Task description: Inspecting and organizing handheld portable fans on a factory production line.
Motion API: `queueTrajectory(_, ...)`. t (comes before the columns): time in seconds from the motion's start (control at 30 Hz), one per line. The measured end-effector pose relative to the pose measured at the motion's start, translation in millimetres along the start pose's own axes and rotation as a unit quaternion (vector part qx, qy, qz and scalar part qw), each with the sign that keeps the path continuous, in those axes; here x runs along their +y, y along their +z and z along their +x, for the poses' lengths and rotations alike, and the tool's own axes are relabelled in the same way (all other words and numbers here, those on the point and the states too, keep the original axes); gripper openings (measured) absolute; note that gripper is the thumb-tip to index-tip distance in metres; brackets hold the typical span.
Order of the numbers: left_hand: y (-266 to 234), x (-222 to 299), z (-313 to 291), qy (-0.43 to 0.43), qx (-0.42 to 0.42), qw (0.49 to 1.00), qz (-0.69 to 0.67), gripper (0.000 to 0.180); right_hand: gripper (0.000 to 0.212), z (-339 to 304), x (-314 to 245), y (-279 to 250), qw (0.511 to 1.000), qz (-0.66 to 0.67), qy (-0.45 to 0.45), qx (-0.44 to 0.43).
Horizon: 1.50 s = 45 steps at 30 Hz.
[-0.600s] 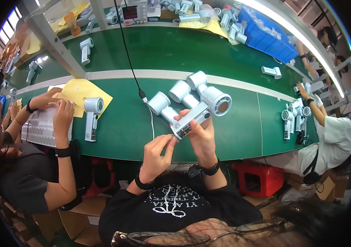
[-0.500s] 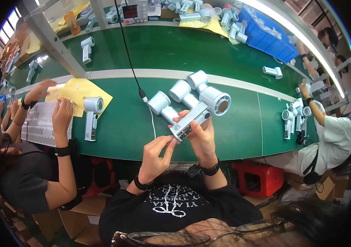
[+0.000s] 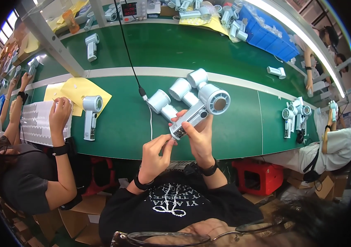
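My right hand (image 3: 202, 142) is closed around the handle of a light blue handheld fan (image 3: 192, 119), its round head up and to the right. Small dark parts show near the handle's lower end. My left hand (image 3: 155, 156) is pinched shut at that end, fingertips touching it. A white cable (image 3: 151, 121) runs from a plug on a hanging black cord (image 3: 128, 49) down into my left hand, where its end is hidden by the fingers. Just beyond the held fan lie more handheld fans (image 3: 159, 101), partly covered by it.
To the left, another handheld fan (image 3: 91, 117) lies by yellow paper (image 3: 87, 90) and a white tray (image 3: 39, 119), where a co-worker's hand (image 3: 61, 115) works. Grouped fans (image 3: 295, 117) stand at right near another person. A blue bin (image 3: 266, 35) stands at the back.
My hands and the held fan have shifted slightly left. Fans on the far green surface have moved right. The co-workers at left and right have moved their arms; the right one holds up a fan.
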<state>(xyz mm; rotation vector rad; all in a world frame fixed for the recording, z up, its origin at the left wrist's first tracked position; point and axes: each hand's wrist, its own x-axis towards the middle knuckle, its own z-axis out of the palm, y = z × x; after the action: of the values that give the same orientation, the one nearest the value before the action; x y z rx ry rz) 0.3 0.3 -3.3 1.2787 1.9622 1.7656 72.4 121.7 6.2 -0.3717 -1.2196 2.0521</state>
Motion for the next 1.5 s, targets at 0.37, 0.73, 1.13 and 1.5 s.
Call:
queueTrajectory(0.37,2,-9,-1,-0.074,-0.019,0.997,0.008,0.006,0.069,-1,11,0,0.998,-0.043,-0.029,0.028)
queueTrajectory(0.73,-3,-5,-4,-0.108,-0.026,0.993,-0.037,0.008,0.073,-3,11,1,0.999,-0.041,-0.017,0.025)
queueTrajectory(1.13,-20,-20,0,-0.007,-0.058,0.996,-0.060,0.014,0.066,-5,1,6,0.997,-0.069,-0.014,-0.022)
queueTrajectory(1.5,-22,-24,-5,-0.070,-0.034,0.983,-0.167,0.013,0.076,-8,3,-9,0.989,-0.122,-0.028,-0.081)
